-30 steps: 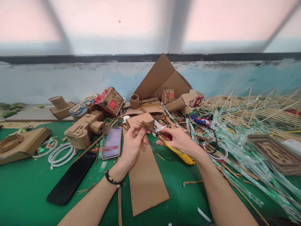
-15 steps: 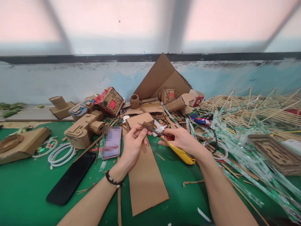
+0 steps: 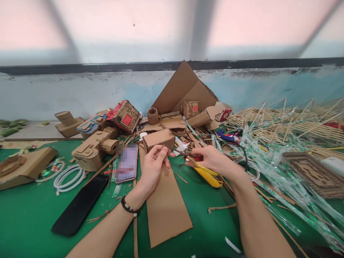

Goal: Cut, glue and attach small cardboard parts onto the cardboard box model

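Your R hand (image 3: 211, 157) is closed round the red-handled scissors (image 3: 185, 154), blades pointing L toward your other hand. Your L hand (image 3: 156, 165) has thumb & fingertips pinched together at the blade end, just above the work area; can't make out what's btwn them, too small & partly hidden. Below the L hand a long cardboard panel (image 3: 169, 218) lies flat on the green tabletop (image 3: 215, 229), its far end hidden behind your fingers. Cardboard box (image 3: 158, 137) sits just beyond the L hand. Ridged yellow handle (image 3: 208, 177) is right under your R hand; can't tell if they touch. Smartphone (image 3: 127, 163) lies near your L hand, screen up & partly pixelated, w/ a black slab (image 3: 80, 206) further L, nearer you. Cardboard model camera (image 3: 91, 152) stands L of the phone, white coil (image 3: 69, 178) in front of it. Red-and-brown box (image 3: 125, 116) is tilted at the back. Far R: clear/green plastic strips (image 3: 258, 157), stick lattice (image 3: 271, 116) behind, & framed cardboard relief (image 3: 309, 173) near the edge of view.
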Action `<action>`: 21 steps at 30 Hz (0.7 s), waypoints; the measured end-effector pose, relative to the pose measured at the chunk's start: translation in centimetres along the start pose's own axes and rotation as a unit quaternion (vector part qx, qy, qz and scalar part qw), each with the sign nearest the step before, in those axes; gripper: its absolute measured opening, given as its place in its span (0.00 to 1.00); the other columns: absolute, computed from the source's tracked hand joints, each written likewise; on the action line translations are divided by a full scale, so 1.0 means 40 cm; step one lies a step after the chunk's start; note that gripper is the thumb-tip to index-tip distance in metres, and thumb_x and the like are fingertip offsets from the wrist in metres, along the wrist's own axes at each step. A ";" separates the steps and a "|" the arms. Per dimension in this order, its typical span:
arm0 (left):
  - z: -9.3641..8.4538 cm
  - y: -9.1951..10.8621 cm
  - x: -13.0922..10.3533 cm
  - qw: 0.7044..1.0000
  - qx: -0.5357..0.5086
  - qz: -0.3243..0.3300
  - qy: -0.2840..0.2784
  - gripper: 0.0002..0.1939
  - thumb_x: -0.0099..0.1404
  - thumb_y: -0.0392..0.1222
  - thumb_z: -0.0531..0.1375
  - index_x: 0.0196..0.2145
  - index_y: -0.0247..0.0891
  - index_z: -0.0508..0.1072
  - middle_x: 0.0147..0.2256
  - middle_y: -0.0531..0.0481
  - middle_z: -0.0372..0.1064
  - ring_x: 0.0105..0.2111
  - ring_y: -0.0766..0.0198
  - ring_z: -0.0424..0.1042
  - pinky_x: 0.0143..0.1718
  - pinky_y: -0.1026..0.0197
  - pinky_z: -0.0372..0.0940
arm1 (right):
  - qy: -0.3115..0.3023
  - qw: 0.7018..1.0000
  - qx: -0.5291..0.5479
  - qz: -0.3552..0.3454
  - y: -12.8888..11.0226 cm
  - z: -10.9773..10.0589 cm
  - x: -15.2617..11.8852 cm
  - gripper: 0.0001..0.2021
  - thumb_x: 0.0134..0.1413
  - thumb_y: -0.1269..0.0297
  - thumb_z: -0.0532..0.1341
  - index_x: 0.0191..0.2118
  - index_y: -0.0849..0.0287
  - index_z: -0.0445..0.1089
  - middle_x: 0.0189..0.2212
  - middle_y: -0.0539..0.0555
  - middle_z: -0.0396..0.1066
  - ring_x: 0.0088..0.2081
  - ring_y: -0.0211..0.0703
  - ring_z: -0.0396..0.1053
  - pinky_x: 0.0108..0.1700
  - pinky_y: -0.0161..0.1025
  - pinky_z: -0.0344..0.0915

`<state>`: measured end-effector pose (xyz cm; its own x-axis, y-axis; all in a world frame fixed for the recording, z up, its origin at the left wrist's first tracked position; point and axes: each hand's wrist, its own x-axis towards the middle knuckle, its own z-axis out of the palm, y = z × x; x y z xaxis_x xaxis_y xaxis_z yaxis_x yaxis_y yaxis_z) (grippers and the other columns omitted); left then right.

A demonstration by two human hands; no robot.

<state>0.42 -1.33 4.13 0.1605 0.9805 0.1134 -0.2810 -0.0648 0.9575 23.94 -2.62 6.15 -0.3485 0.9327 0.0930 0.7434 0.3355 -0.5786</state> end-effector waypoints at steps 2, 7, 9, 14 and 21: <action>-0.003 0.004 0.000 1.000 0.007 -0.014 -0.019 0.17 0.66 0.55 0.68 0.35 0.38 0.72 0.31 0.48 0.78 0.21 0.70 0.65 0.26 0.66 0.65 | -0.016 0.999 0.032 0.009 0.006 -0.006 -0.006 0.27 0.57 0.37 0.65 0.24 0.57 0.62 0.21 0.45 0.53 0.27 0.36 0.50 0.28 0.36 0.45; -0.013 0.003 0.001 0.986 0.101 -0.047 -0.124 0.18 0.67 0.56 0.67 0.35 0.37 0.73 0.32 0.46 0.78 0.22 0.67 0.70 0.26 0.64 0.67 | 0.039 0.992 0.106 0.058 0.035 -0.022 -0.008 0.29 0.56 0.33 0.64 0.26 0.56 0.60 0.24 0.45 0.54 0.28 0.37 0.51 0.29 0.35 0.49; -0.013 -0.001 -0.001 0.981 0.130 -0.041 -0.135 0.18 0.67 0.57 0.66 0.38 0.37 0.74 0.31 0.46 0.78 0.23 0.65 0.71 0.25 0.63 0.67 | 0.106 0.989 0.058 0.087 0.052 -0.025 0.001 0.28 0.58 0.33 0.62 0.27 0.56 0.60 0.24 0.46 0.58 0.28 0.38 0.54 0.30 0.36 0.51; -0.013 -0.006 -0.001 0.983 0.134 -0.027 -0.122 0.20 0.67 0.56 0.66 0.47 0.37 0.75 0.31 0.48 0.77 0.23 0.65 0.71 0.25 0.63 0.67 | 0.140 0.940 -0.179 0.254 0.096 -0.017 0.014 0.20 0.64 0.42 0.58 0.37 0.55 0.72 0.32 0.57 0.75 0.31 0.49 0.70 0.32 0.39 0.55; -0.014 -0.019 0.007 0.989 0.104 -0.032 -0.100 0.19 0.68 0.57 0.65 0.41 0.40 0.67 0.35 0.43 0.81 0.24 0.63 0.74 0.25 0.62 0.69 | 0.075 0.917 -0.237 0.311 0.134 -0.005 -0.007 0.17 0.69 0.52 0.58 0.46 0.59 0.78 0.39 0.67 0.80 0.42 0.59 0.79 0.39 0.43 0.64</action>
<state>0.15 -0.91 3.28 0.3618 0.9287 0.0818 -0.0670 -0.0616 0.9959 28.14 -1.04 3.19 0.2835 0.9590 -0.0043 0.9488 -0.2812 -0.1440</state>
